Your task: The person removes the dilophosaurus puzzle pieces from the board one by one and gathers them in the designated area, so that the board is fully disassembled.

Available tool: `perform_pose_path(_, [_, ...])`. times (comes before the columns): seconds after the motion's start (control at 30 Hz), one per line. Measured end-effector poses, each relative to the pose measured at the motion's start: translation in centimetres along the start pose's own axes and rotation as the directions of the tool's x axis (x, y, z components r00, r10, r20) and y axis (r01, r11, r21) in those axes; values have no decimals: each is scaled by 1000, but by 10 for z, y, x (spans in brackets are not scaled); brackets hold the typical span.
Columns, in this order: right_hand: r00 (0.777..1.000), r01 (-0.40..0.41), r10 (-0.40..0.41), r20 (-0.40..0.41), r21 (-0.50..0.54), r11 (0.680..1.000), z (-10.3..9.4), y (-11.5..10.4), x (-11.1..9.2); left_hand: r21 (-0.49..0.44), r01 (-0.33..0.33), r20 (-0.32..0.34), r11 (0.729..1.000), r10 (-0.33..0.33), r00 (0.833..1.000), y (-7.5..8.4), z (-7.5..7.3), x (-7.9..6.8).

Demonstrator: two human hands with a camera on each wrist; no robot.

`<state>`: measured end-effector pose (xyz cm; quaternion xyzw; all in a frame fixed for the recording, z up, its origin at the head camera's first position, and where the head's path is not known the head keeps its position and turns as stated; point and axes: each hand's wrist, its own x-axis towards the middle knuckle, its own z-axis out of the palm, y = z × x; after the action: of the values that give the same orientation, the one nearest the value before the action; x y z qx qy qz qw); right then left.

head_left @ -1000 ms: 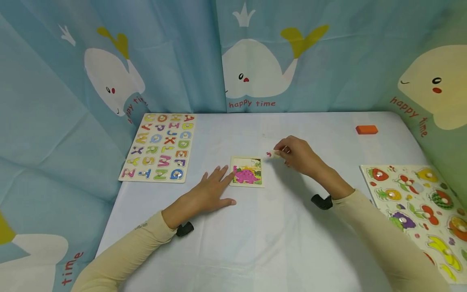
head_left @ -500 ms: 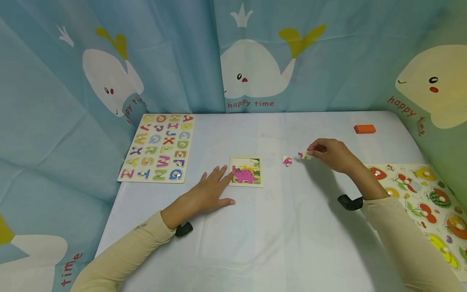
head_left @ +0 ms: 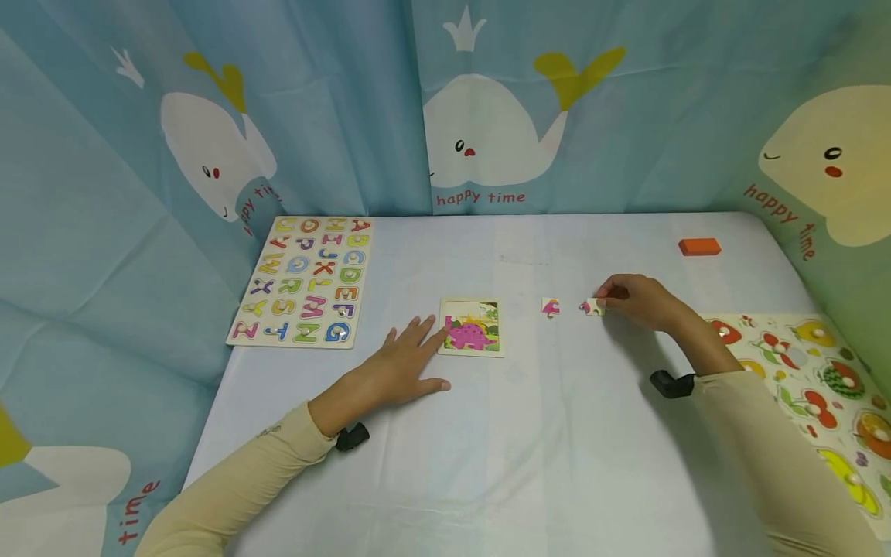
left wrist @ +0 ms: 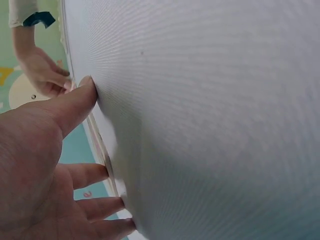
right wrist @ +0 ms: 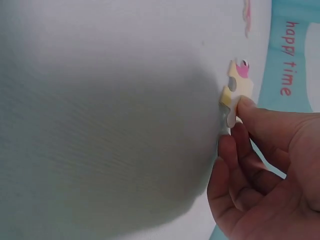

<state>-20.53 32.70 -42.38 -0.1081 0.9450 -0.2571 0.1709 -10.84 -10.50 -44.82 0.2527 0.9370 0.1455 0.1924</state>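
Note:
My right hand (head_left: pixel 636 300) pinches a small jigsaw piece (head_left: pixel 592 307) between thumb and fingers, low over the white table. In the right wrist view this jigsaw piece (right wrist: pixel 239 89) is cream with a pink patch and an eye. To its left a second jigsaw piece (head_left: pixel 551 307), pink and white, lies flat. My left hand (head_left: pixel 400 366) rests with fingers spread, its index fingertip at the left edge of the dinosaur puzzle (head_left: pixel 470 336). That square puzzle shows a pink dinosaur, with a blank area at its upper left. In the left wrist view the left hand (left wrist: pixel 60 165) has straight fingers touching the table.
An alphabet puzzle board (head_left: pixel 299 282) lies at the back left. A fruit puzzle board (head_left: pixel 800 402) lies at the right, partly behind the right forearm. An orange block (head_left: pixel 699 247) sits at the back right. Whale-printed curtains (head_left: pixel 487 108) border the table.
The right hand moved right, away from the dinosaur puzzle, carrying the jigsaw piece, then lowered it toward the table. A second piece now shows between them. The left hand stayed put.

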Motion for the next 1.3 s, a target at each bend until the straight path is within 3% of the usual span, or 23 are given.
perform_pose_path(0.47, [995,54,-61,-76,-85,995,10,-11,4,0,-4,-17,1000,4,1000,2,-2,-1])
perform_pose_path(0.7, [990,35,-45,-132,-76,996,17,-37,13,5,1,-2,1000,-1,1000,2,-2,1])
perform_pose_path(0.87, [976,139,-148,-162,-68,988,32,-69,23,13,4,4,1000,-4,1000,1,-2,2])
perform_pose_path(1.07, [948,260,-275,-163,-108,960,65,-104,32,11,3,5,1000,-3,1000,1,-1,2])
perform_pose_path(1.3, [908,367,-396,-136,-198,909,96,-123,33,13,3,0,1000,-3,1000,0,0,1])
